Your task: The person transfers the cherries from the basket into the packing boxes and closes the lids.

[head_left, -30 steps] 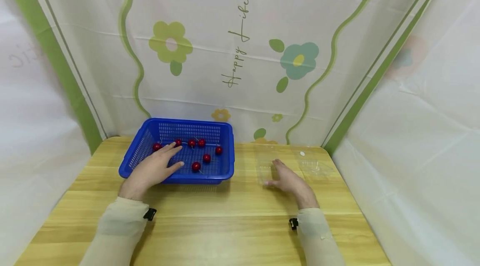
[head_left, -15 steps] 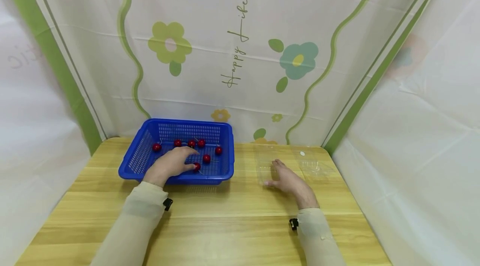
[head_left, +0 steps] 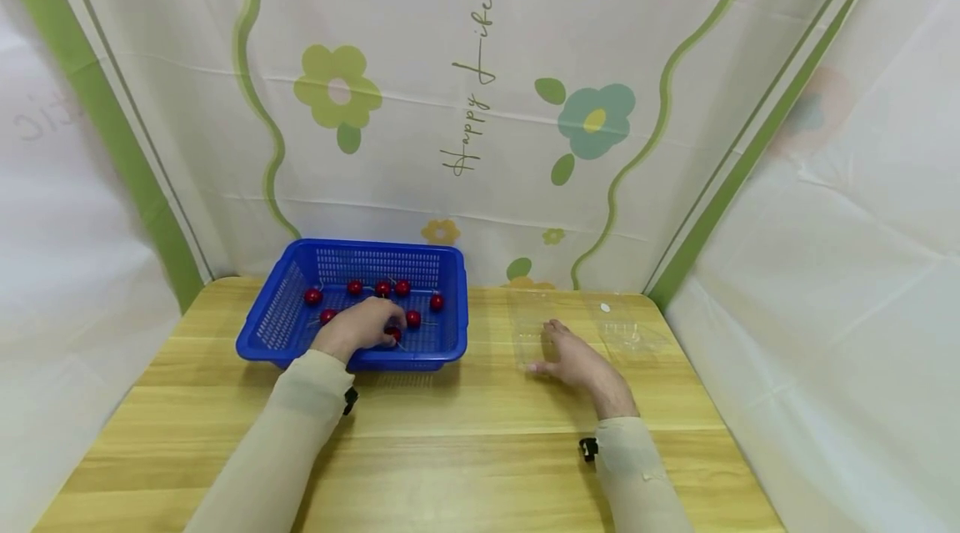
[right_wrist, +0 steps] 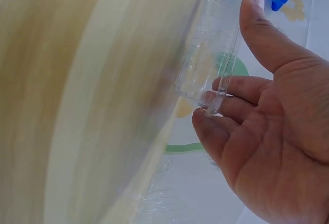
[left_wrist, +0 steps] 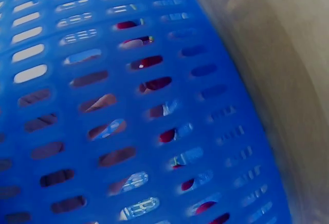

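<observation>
Inside the blue basket (head_left: 420, 363), the left hand (head_left: 362, 323) has thumb and curled fingers round a red cherry (head_left: 393, 335); other cherries (head_left: 413, 319) lie around it. From the left wrist, red slivers show only through the basket's slots. Right of the basket, the right hand (head_left: 577, 359) spreads wide; its wrist view shows fingertips at a clear container (right_wrist: 205, 54), a contact the head view leaves unclear. Behind the basket, cloth (head_left: 420, 141) lettering (head_left: 471, 103) reads "Happy Life".

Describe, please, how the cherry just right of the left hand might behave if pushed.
The cherry looks round, so may roll inside the blue basket; its gloss suggests it could be slippery; its stem might make rolling uneven.
</observation>
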